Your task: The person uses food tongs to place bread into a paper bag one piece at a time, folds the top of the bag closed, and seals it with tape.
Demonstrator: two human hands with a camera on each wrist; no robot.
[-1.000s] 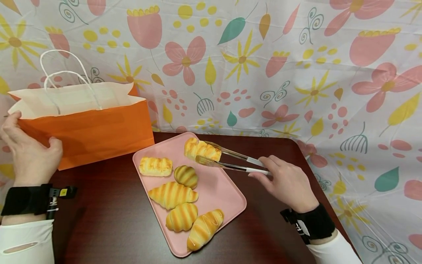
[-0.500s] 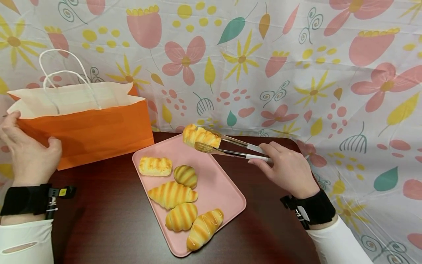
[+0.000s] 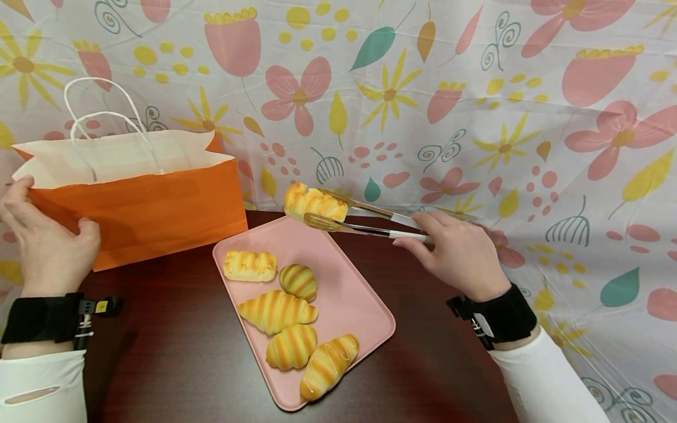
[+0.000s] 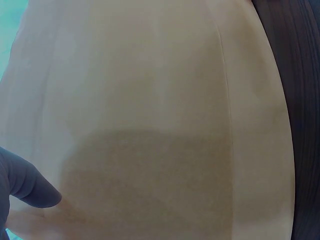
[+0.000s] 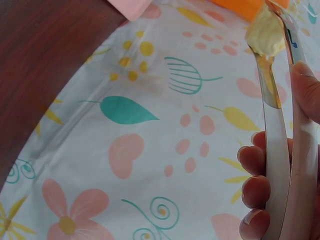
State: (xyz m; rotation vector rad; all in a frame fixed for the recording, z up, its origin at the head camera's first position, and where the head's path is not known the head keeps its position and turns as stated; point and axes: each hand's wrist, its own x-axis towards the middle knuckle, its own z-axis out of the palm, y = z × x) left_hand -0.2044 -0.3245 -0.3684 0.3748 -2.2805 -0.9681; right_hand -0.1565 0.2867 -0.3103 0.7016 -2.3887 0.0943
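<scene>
My right hand (image 3: pixel 460 252) grips metal tongs (image 3: pixel 365 228) by their white handles. Between the tong tips is a golden, ridged bread roll (image 3: pixel 300 201), raised over the far edge of a pink tray (image 3: pixel 359 305). In the right wrist view, fingers and thumb wrap the handles (image 5: pixel 275 150), with the pale end of the roll (image 5: pixel 264 32) beyond. At the far left, my left hand (image 3: pixel 50 247) holds the side of an orange paper bag (image 3: pixel 153 205), thumb on its front and fingers at the left edge. The bag stands upright, its top spread wide.
On the tray lie a similar ridged roll (image 3: pixel 250 266), a small brownish-green striped roll (image 3: pixel 298 282), and croissant-like breads (image 3: pixel 277 311), one with icing lines (image 3: pixel 329 367). White rope handles (image 3: pixel 106 117) rise from the bag. A floral cloth (image 3: pixel 402 106) hangs behind the dark table (image 3: pixel 174 346).
My right hand has lifted the tongs and the bread roll up from the tray and slightly to the left. My left hand and the bag have stayed in place.
</scene>
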